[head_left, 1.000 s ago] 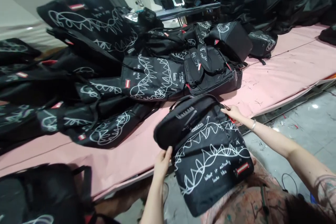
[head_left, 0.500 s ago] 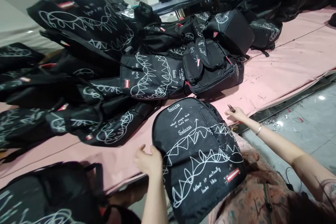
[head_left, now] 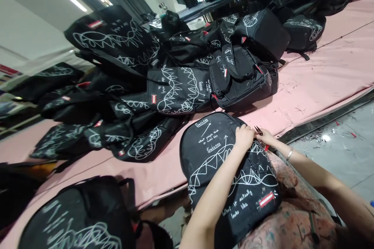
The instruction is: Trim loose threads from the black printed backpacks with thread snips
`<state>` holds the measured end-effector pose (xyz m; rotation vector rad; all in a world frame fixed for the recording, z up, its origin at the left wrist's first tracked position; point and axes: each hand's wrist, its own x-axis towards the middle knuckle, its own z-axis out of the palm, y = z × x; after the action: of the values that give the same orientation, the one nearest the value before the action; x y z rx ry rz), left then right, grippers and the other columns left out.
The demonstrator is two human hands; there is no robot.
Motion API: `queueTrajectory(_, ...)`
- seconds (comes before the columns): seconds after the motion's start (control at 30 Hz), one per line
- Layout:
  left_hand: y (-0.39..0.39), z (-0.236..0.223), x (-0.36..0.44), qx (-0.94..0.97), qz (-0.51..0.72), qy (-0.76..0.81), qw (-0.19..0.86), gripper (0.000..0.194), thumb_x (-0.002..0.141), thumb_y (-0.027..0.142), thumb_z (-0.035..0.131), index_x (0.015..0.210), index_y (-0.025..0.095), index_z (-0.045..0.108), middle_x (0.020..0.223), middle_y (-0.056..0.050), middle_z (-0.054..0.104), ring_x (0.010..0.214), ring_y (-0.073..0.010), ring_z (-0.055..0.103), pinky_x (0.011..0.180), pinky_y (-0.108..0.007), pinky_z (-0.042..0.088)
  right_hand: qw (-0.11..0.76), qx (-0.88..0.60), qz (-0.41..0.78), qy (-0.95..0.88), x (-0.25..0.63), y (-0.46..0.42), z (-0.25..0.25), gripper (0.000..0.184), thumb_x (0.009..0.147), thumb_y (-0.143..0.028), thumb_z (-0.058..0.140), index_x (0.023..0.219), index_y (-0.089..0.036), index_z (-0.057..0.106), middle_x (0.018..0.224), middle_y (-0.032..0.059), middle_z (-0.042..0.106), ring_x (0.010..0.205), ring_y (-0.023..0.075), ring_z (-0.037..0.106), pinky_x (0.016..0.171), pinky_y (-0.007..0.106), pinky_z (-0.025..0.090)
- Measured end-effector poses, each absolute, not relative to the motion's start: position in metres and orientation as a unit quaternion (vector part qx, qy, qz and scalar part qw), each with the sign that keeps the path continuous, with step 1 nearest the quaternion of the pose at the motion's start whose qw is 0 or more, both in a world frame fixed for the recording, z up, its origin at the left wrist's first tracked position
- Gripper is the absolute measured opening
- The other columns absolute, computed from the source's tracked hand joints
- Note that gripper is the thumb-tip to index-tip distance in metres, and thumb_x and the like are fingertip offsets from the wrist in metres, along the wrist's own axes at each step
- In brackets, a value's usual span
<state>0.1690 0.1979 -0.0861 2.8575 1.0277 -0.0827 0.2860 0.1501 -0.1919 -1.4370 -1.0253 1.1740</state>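
A black backpack [head_left: 210, 171] printed with white scribbles and lettering rests across my lap, its top on the edge of the pink-covered table. My left hand [head_left: 244, 137] reaches across its front, the fingers closed at the upper right side edge; exactly what part they pinch is hidden. Close beside it, at the same edge, my right hand [head_left: 265, 138] is closed around small dark thread snips [head_left: 258, 130], tips pointing up. A bit of red shows just below the right hand. A red-and-white label [head_left: 266, 199] sits near the backpack's lower right.
Similar black backpacks [head_left: 178, 89] lie heaped along the pink tabletop [head_left: 318, 81]. Another backpack [head_left: 78, 218] stands at the lower left, by a person's arm. Thread scraps are scattered on the table and the grey floor [head_left: 344, 151] to the right.
My left hand has moved from the backpack's left side across to its upper right edge. My right hand with the snips has come in beside it. The view has shifted left.
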Motion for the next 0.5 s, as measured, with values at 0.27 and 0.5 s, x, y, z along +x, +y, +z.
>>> queueTrajectory(0.27, 0.191, -0.074, 0.19, 0.885, -0.209, 0.417, 0.019, 0.022, 0.086, 0.019, 0.045, 0.097, 0.009, 0.061, 0.096, -0.013, 0.065, 0.095, -0.0243, 0.057, 0.083, -0.044, 0.041, 0.501, -0.606, 0.475, -0.395, 0.27, 0.15, -0.211, 0.022, 0.062, -0.036, 0.057, 0.072, -0.016, 0.056, 0.064, 0.0005, 0.059, 0.056, 0.0142, 0.051, 0.056, 0.028, 0.044)
queueTrajectory(0.5, 0.196, -0.058, 0.175, 0.858, -0.299, 0.4, 0.118, 0.034, 0.079, 0.037, 0.054, 0.104, 0.014, 0.058, 0.106, -0.012, 0.063, 0.099, -0.0234, 0.059, 0.077, -0.035, 0.048, 0.516, -0.596, 0.496, -0.365, 0.258, 0.13, -0.187, 0.035, 0.06, -0.05, 0.058, 0.07, -0.016, 0.056, 0.054, 0.0015, 0.057, 0.052, 0.0171, 0.055, 0.049, 0.029, 0.047)
